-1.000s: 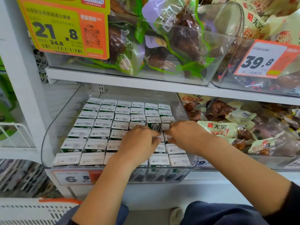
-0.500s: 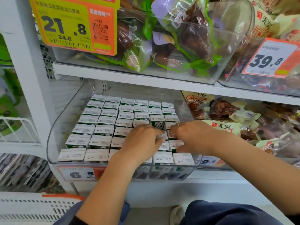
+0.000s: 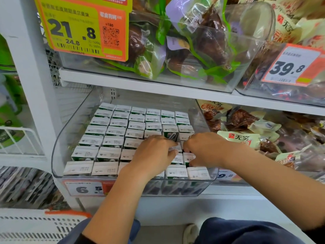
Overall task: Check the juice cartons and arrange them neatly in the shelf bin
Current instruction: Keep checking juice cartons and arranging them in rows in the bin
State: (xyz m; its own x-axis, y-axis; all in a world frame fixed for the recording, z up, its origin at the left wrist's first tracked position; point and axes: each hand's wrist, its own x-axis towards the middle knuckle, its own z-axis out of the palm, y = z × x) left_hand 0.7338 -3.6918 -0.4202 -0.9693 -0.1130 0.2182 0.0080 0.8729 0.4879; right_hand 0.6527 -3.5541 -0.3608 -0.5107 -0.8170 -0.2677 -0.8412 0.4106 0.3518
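Observation:
Several small white-topped green juice cartons [image 3: 115, 131] stand in tight rows inside a clear plastic shelf bin [image 3: 59, 152]. Both hands are inside the bin, over the right-hand rows. My left hand [image 3: 153, 154] lies knuckles up, its fingertips curled against a carton [image 3: 175, 148] in the gap between the hands. My right hand [image 3: 202, 148], with a ring on one finger, curls its fingers down onto the same carton and its neighbours. Just behind the hands, one carton [image 3: 170, 133] shows its green front face and straw. The cartons under the hands are hidden.
A white shelf [image 3: 158, 87] sits close above the bin, carrying a clear bin of bagged snacks [image 3: 202, 50] and price tags. Packaged snacks [image 3: 246, 138] fill the bin to the right. A white basket [image 3: 35, 226] stands at lower left, and a "6.5" price tag [image 3: 84, 189] hangs below the bin.
The camera has shifted slightly, so the bin sits further right in view. Both hands stay at the same cartons, the right one drawn a little closer to the left.

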